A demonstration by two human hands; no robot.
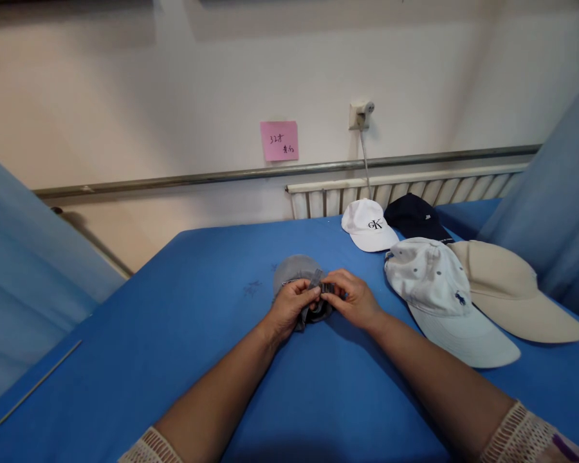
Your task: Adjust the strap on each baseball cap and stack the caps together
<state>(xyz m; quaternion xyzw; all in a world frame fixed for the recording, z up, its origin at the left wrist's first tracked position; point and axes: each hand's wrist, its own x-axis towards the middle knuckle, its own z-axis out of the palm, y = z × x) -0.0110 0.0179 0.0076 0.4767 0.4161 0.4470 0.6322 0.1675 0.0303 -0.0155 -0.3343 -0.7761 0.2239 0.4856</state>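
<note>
A grey baseball cap (295,266) lies on the blue-covered table, its brim pointing away from me and its back strap (315,279) toward me. My left hand (292,305) pinches the strap from the left, thumb and fingers closed. From the right, my right hand (352,297) closes its thumb and forefinger on the strap's other side. The two hands almost meet over the cap. Fingers hide part of the strap and its fastening.
To the right lie a white cap (364,222), a navy cap (412,215), a pale cap (431,276) with a dark emblem and a beige cap (502,283). A thin stick (38,384) lies at the table's left edge. Blue curtains (24,276) hang on both sides.
</note>
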